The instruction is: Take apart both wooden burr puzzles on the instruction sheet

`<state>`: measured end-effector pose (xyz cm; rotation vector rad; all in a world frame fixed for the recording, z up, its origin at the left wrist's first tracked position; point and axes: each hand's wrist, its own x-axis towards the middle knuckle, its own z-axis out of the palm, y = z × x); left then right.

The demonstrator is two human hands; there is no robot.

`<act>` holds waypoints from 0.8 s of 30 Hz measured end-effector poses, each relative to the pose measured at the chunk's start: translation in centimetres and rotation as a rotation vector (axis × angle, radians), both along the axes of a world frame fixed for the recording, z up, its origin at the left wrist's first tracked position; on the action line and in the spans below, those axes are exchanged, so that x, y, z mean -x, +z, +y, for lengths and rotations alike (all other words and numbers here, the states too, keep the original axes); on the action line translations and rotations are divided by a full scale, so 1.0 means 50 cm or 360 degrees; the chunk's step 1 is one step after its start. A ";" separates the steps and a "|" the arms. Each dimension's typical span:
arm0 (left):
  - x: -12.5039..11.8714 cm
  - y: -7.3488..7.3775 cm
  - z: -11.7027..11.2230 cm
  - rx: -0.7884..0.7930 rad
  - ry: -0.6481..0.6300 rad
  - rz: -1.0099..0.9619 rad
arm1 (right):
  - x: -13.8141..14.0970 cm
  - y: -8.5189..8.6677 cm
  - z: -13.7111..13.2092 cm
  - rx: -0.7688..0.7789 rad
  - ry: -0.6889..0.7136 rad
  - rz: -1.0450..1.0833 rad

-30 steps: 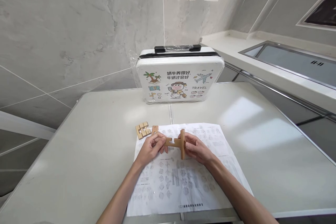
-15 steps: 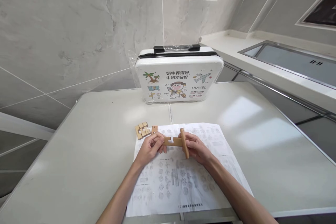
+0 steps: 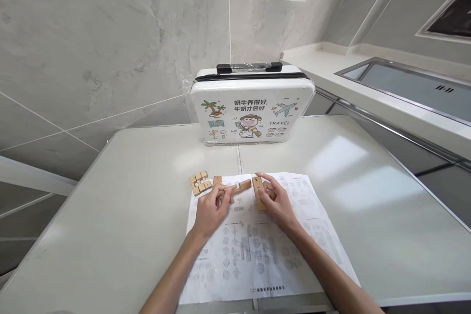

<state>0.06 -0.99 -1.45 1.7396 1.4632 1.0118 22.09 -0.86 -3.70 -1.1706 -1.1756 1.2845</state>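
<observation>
Between the fingers of my left hand (image 3: 214, 208) is a notched wooden puzzle piece (image 3: 243, 186), tilted up to the right. My right hand (image 3: 276, 202) grips a flat wooden puzzle piece marked 2 (image 3: 259, 196), its numbered face turned upward. A small gap separates the two pieces. Just behind my left hand lies another wooden piece marked 1 (image 3: 217, 179), partly hidden by the fingers. Left of it rests a cluster of small notched wooden blocks (image 3: 200, 182). Under both hands spreads a printed instruction sheet (image 3: 272, 255).
A white carry case (image 3: 253, 93) with a black handle and cartoon prints stands at the back of the pale table (image 3: 121, 216), wrapped in clear plastic. A tiled wall rises behind it. To the right runs a white counter with a sink (image 3: 412, 91).
The two pieces, earlier joined crosswise, are now apart. My right hand has turned its piece so the 2 faces up, and the left hand's notched piece has tilted upward.
</observation>
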 end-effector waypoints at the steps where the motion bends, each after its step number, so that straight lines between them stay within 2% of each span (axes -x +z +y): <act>1: -0.001 -0.006 -0.001 -0.0059 0.0036 0.0056 | 0.005 -0.001 -0.002 -0.0076 -0.0021 -0.0131; 5: -0.003 -0.022 -0.004 -0.0155 0.0115 0.0095 | 0.019 -0.010 -0.007 -0.0248 -0.0029 -0.0508; 10: -0.005 -0.023 -0.011 -0.0004 -0.0064 0.0022 | 0.021 -0.026 -0.005 -0.0282 -0.0073 -0.0713; 16: -0.006 -0.021 -0.013 -0.0033 -0.0334 0.0119 | 0.025 -0.042 -0.005 -0.0386 -0.0127 -0.1000; 20: -0.001 -0.028 -0.011 -0.0141 -0.0355 0.0361 | 0.030 -0.045 -0.005 -0.0437 -0.0186 -0.1208; 24: 0.000 -0.032 -0.011 -0.0173 -0.0333 0.0400 | 0.034 -0.042 -0.005 -0.0462 -0.0177 -0.1332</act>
